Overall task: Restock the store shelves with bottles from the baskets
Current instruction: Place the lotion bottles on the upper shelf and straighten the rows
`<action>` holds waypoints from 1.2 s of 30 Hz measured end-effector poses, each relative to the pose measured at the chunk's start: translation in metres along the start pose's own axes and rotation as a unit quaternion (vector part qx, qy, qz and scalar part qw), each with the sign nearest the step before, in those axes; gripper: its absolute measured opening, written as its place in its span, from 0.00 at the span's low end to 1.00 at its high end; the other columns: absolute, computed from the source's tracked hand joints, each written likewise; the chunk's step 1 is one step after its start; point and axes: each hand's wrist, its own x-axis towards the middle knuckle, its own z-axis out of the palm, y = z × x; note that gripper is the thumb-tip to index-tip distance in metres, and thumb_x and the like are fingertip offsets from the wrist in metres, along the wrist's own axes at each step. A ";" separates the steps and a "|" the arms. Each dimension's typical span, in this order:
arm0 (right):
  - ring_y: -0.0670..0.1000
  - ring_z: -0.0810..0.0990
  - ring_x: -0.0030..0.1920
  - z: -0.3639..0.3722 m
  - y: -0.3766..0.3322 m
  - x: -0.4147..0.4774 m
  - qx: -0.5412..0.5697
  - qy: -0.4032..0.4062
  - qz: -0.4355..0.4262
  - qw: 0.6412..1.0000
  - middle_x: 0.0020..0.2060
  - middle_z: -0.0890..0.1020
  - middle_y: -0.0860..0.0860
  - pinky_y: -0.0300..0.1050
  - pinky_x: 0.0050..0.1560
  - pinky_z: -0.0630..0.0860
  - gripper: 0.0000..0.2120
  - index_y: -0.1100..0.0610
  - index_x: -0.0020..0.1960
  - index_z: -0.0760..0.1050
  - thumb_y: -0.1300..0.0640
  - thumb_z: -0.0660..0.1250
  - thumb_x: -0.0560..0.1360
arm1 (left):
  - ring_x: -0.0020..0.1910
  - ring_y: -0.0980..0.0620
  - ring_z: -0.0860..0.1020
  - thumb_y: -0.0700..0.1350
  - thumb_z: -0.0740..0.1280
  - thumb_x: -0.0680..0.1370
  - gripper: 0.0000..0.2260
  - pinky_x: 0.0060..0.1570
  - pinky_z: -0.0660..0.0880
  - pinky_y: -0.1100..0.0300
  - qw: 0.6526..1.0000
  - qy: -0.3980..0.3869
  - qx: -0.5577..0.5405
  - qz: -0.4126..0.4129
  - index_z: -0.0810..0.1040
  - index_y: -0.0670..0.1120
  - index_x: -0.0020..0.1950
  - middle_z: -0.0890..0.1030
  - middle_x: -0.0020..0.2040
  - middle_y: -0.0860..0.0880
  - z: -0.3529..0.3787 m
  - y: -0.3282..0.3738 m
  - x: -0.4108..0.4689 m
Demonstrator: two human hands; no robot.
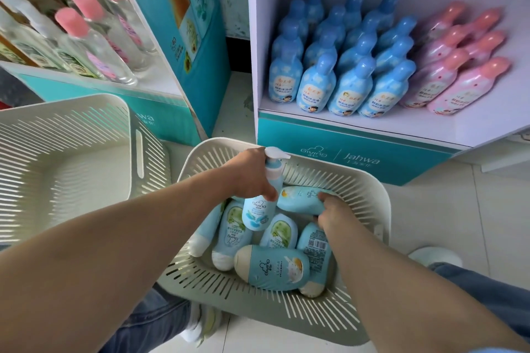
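The far end of the pale blue plastic bottle lying on its side [298,200] is hidden inside our right hand [334,210]. Most fingers of our left hand [251,175] hide behind the pale blue plastic pump bottle with a white head [256,212]. The cream slotted plastic basket on the left [86,123] is cut off by the left edge. We find the clear bottles with pink caps [94,37] blurred, and the small print on the blue round-capped shelf bottles [315,86] unreadable.
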 end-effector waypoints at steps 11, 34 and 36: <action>0.57 0.78 0.56 0.001 -0.069 -0.207 -0.275 0.045 -0.277 0.920 0.58 0.79 0.54 0.48 0.57 0.75 0.30 0.61 0.61 0.72 0.58 0.78 0.62 | 0.45 0.48 0.77 0.47 0.79 0.63 0.23 0.42 0.73 0.61 0.992 0.103 0.006 0.076 0.75 0.45 0.55 0.80 0.51 0.47 -0.055 0.047 -0.109; 0.52 0.77 0.50 -0.082 -0.291 -0.529 -0.221 -0.070 -0.682 0.694 0.51 0.78 0.51 0.47 0.53 0.76 0.28 0.55 0.59 0.74 0.66 0.77 0.61 | 0.45 0.48 0.79 0.41 0.79 0.63 0.27 0.48 0.76 0.58 0.934 0.256 -0.111 0.223 0.76 0.49 0.59 0.82 0.49 0.47 -0.157 0.166 -0.295; 0.52 0.76 0.51 -0.071 -0.312 -0.530 -0.219 -0.062 -0.690 0.687 0.53 0.77 0.51 0.45 0.51 0.76 0.29 0.55 0.60 0.73 0.66 0.76 0.62 | 0.47 0.49 0.79 0.42 0.79 0.63 0.29 0.49 0.76 0.59 0.931 0.259 -0.103 0.235 0.74 0.52 0.61 0.81 0.50 0.48 -0.167 0.172 -0.299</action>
